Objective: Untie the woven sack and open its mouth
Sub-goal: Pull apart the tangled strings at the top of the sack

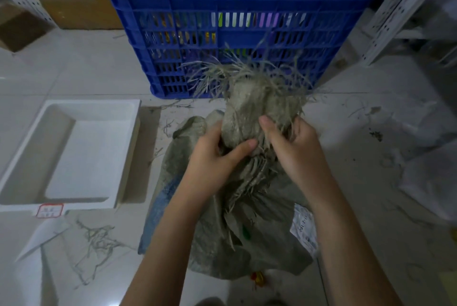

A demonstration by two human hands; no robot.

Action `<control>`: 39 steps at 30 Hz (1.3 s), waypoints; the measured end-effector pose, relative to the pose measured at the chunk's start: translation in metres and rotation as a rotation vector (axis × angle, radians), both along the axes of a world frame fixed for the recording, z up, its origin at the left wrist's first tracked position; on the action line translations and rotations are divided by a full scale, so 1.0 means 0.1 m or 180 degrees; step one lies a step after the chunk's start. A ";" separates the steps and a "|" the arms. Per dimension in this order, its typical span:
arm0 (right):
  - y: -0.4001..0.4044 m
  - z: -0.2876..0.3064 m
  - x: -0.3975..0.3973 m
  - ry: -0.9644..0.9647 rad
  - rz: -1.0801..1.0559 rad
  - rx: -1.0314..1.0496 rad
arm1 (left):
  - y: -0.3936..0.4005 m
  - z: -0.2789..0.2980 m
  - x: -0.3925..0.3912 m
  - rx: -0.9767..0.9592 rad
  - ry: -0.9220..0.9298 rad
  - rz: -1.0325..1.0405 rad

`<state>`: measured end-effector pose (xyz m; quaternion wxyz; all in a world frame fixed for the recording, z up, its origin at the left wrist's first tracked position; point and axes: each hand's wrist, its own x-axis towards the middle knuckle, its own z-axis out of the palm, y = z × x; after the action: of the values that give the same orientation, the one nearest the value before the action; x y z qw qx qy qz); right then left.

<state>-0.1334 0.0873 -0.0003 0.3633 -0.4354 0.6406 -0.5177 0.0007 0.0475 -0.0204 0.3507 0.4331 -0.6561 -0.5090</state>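
A dirty grey woven sack (259, 239) stands on the tiled floor in front of me, its neck bunched tight and its frayed mouth (249, 88) sticking up with loose fibres fanning out. My left hand (215, 155) grips the gathered neck from the left, thumb pressed across the folds. My right hand (289, 145) clasps the neck from the right, fingers curled into the frayed strands. Any tie is hidden under my fingers. A white label (304, 226) is stuck to the sack's right side.
A blue slatted plastic crate (237, 23) holding packets stands just behind the sack. A white foam tray (71, 152) lies on the floor to the left. Loose fibre scraps (99, 244) litter the tiles. White perforated shelf frames (405, 11) rise at the right.
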 end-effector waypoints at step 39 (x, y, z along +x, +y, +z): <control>0.15 -0.35 0.31 -0.0259 -0.0630 0.0247 | 0.25 -0.06 0.02 -0.2140 -0.1319 0.1747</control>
<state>-0.1022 0.1026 -0.0351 0.3528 -0.3342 0.6848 -0.5431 0.0023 0.0730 -0.0266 0.4545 0.5452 -0.7018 -0.0602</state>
